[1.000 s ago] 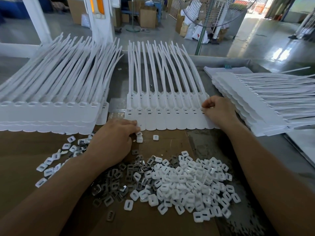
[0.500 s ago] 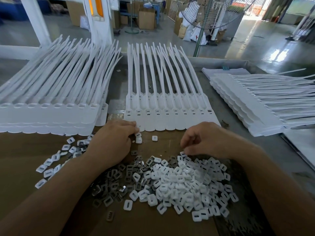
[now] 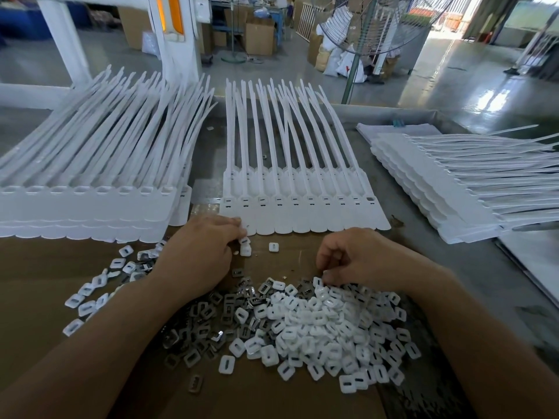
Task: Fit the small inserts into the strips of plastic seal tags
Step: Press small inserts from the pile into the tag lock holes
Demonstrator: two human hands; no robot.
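The left hand (image 3: 196, 252) rests on the cardboard (image 3: 39, 343) with its fingers curled inward. Its fingertips touch the near left corner of the strip of seal tags (image 3: 302, 207). This strip lies flat just beyond both hands, and its long tails point away from the person. Two white pieces (image 3: 245, 249) sit right at these fingertips. I cannot tell whether the hand pinches one of them or only touches it. A single insert (image 3: 273, 246) lies alone between the two hands, near the edge of the strip.

The right hand (image 3: 360, 258) is also curled, knuckles up, and its fingertips reach down to the far edge of the pile of white inserts (image 3: 317, 325). Whether it holds an insert is hidden under the fingers. The pile spreads from this hand back toward the person, beside the right forearm. Beside the pile, next to the left forearm, lie dark metal clips (image 3: 205, 322), and some white inserts are mixed among them. Some scattered inserts (image 3: 90, 300) lie on the outer side of the left forearm.

Beyond the left hand is a thick stack of strips (image 3: 84, 201). On the outer side of the right hand lies a second stack (image 3: 438, 189), with its tails pointing sideways.
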